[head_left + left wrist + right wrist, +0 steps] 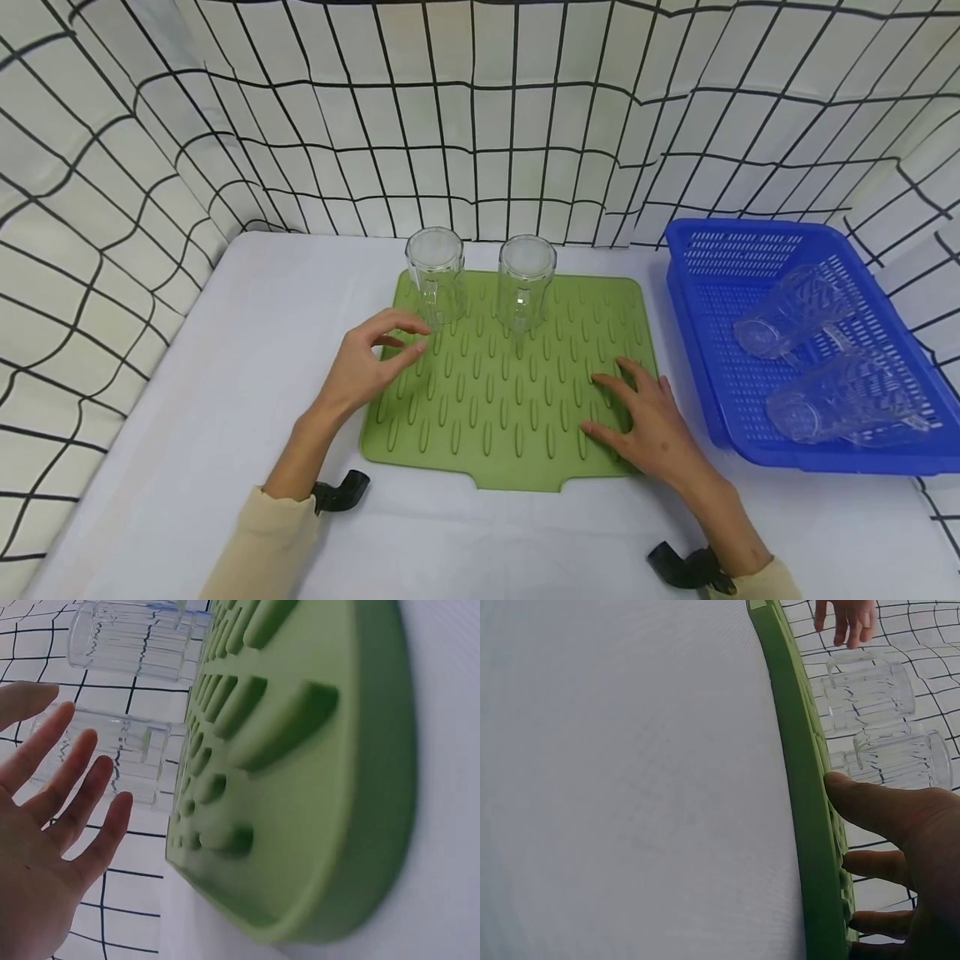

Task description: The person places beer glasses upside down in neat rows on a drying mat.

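Observation:
Two clear glass mugs, a left one and a right one, stand upside down at the back of a green ridged drying mat, handles toward me. My left hand hovers over the mat's left side, just in front of the left mug, fingers spread and holding nothing. In the left wrist view its fingers overlap the nearer mug. On the right part of the mat my right hand rests with spread fingers, its fingertips at the mat's surface, nothing gripped.
A blue plastic basket stands right of the mat, with two more glass mugs lying on their sides in it. White cloth covers the table. Black-and-white grid fabric walls the back and sides.

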Tool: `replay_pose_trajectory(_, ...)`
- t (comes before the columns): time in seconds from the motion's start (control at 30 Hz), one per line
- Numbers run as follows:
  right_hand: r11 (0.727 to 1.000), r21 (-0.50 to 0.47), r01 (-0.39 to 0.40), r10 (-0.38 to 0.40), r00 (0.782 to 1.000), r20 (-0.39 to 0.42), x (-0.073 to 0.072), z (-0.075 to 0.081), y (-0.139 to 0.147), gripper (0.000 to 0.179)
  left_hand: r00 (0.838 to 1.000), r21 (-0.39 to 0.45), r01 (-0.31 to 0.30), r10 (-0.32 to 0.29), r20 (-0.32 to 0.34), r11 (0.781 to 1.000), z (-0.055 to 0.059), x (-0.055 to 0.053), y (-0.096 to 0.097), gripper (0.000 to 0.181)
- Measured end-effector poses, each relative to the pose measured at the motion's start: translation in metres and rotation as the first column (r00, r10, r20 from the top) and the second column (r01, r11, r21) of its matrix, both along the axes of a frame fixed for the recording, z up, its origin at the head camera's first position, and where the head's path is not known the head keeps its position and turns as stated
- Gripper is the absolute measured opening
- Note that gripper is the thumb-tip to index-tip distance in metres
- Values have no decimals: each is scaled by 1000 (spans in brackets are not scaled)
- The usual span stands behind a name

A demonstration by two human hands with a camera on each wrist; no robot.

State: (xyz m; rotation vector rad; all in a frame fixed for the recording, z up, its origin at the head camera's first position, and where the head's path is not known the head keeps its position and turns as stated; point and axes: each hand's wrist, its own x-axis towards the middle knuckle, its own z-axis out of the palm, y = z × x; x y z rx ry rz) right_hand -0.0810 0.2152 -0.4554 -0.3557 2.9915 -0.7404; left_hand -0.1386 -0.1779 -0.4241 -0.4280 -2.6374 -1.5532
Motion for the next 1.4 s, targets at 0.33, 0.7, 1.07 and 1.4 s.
replay_pose_trajectory(0.33, 1000, 1, -1, 1, 1000, 1, 0, -1, 0, 70, 996, -129, 24, -12, 87, 991, -9, 2, -8, 33)
replay_pose_trajectory(0.7, 1000, 0, -2, 2, 1000, 16, 1, -1, 0, 70, 992, -255, 27, 6, 127, 967, -10, 1, -12, 39)
replay_pose_trajectory(1.07, 1000, -8, -2, 2, 1000, 2, 0, -1, 0, 70, 986, -237, 56, -17, 166, 970, -17, -1, -17, 45)
replay_pose_trajectory(1.4, 1000, -9, -3, 3, 1000, 7, -2, 1, 0, 70, 983, -280, 143, -103, 155, 949, -25, -4, -21, 50)
